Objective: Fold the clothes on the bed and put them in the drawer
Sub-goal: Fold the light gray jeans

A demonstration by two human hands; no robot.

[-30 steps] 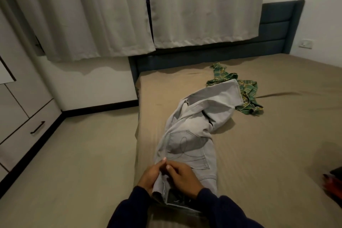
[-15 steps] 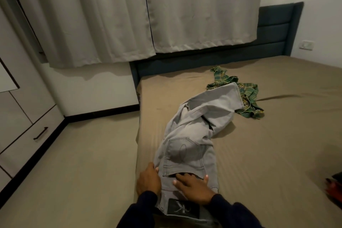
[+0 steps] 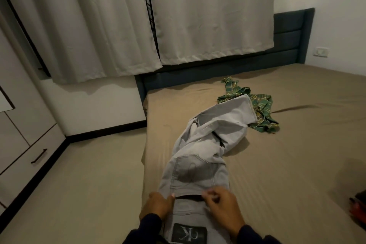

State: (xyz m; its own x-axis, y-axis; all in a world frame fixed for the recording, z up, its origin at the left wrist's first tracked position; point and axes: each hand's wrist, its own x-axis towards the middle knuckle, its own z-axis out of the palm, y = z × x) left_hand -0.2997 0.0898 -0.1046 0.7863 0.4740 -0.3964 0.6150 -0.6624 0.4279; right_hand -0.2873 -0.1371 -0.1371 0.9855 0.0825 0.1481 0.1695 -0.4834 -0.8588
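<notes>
We see a pair of light grey denim jeans (image 3: 200, 156) lying lengthwise on the tan-sheeted bed (image 3: 287, 154), waistband at the near edge, legs bunched and running toward the far right. A dark leather brand patch (image 3: 189, 233) sits on the waistband, facing up.

The left hand (image 3: 157, 205) rests on the near left side of the jeans, fingers curled over the fabric edge with the thumb on top, so it grips the denim. The right hand (image 3: 222, 203) is on the near right side, fingers bent and pinching the fabric just below the back pocket (image 3: 193, 172). Both wrists show dark blue sleeves (image 3: 147, 228).

The far leg end of the jeans overlaps a crumpled green plaid garment (image 3: 261, 109), which lies further on, toward the dark blue padded headboard (image 3: 285, 41).

Pale grey curtains (image 3: 198, 16) hang above the headboard. On the far left stands a light grey wardrobe; its closed drawer (image 3: 25, 164), with a dark bar handle (image 3: 39, 156), is well apart from the bed across the beige floor (image 3: 79, 184). A red and black object (image 3: 358, 207), blurred, sits at the right edge.
</notes>
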